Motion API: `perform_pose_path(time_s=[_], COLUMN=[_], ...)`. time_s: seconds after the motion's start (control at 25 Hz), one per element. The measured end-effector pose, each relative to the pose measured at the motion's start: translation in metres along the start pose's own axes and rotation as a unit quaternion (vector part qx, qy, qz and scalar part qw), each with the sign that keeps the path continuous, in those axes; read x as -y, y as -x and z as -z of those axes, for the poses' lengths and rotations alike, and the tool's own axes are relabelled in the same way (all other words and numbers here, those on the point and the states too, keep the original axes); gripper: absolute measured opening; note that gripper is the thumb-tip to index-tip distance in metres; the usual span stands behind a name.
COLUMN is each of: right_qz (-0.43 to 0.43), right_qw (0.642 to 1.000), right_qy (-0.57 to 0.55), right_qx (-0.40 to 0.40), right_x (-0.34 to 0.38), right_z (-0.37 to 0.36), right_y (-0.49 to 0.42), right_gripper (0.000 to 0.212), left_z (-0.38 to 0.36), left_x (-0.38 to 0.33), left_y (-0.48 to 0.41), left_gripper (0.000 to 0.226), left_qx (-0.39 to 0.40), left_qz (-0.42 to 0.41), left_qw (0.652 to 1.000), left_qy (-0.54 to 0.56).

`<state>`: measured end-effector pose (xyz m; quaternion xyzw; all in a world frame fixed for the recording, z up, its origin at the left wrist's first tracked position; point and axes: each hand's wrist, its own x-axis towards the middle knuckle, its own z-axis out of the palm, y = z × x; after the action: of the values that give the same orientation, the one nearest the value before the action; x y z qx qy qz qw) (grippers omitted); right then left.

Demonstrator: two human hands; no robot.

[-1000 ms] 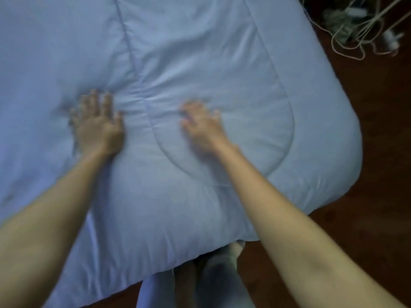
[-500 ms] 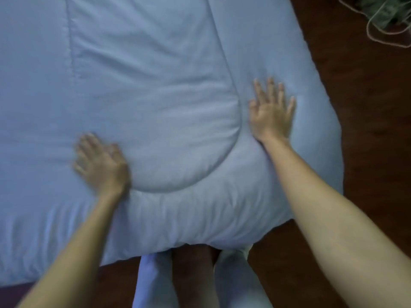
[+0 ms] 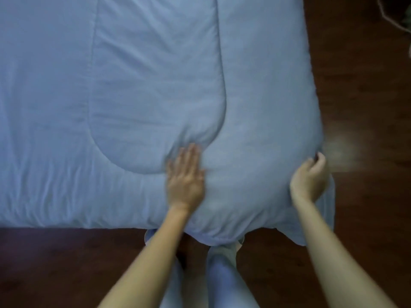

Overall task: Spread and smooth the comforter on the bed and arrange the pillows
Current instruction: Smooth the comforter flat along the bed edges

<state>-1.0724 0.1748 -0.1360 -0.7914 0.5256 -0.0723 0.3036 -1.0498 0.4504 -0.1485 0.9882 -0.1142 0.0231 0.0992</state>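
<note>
A pale blue quilted comforter (image 3: 138,90) covers the bed and fills most of the view, with a rounded stitched panel near its foot. My left hand (image 3: 185,176) lies flat and open on it beside that panel, fingers pointing away from me, slightly blurred. My right hand (image 3: 309,176) curls around the comforter's right corner edge, fingers bent over the fabric, gripping it. The corner droops over the bed's end in front of my legs. No pillows are in view.
Dark wooden floor (image 3: 364,107) runs along the right side and in front of the bed. A loose pale cord (image 3: 388,12) lies on the floor at the top right. My legs (image 3: 222,274) in blue trousers stand against the bed's foot.
My left hand slid right along the comforter to the panel's lower right. My right hand left the top surface and closed on the right corner edge. The view shifted right.
</note>
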Motion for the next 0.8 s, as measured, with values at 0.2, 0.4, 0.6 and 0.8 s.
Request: perform_pose_path(time_s=[0.2, 0.4, 0.6, 0.8], right_qz=[0.545, 0.596, 0.186, 0.031], right_qw=[0.825, 0.776, 0.922, 0.938], right_qy=[0.079, 0.172, 0.23, 0.079], right_qx=[0.127, 0.113, 0.251, 0.336], right_x=[0.049, -0.006, -0.051, -0.015], right_z=[-0.053, -0.041, 0.025, 0.067], right_y=[0.133, 0.099, 0.046, 0.051], right_gripper=[0.052, 0.047, 0.075, 0.07], left_z=[0.028, 0.04, 0.053, 0.084], left_x=[0.139, 0.139, 0.077, -0.033], left_y=[0.029, -0.009, -0.001, 0.004], left_gripper=[0.061, 0.06, 0.081, 0.063], left_qx=[0.019, 0.012, 0.156, 0.363], left_qz=[0.239, 0.443, 0.348, 0.033], left_qw=[0.971, 0.896, 0.923, 0.916], left_qy=[-0.02, 0.026, 0.056, 0.166])
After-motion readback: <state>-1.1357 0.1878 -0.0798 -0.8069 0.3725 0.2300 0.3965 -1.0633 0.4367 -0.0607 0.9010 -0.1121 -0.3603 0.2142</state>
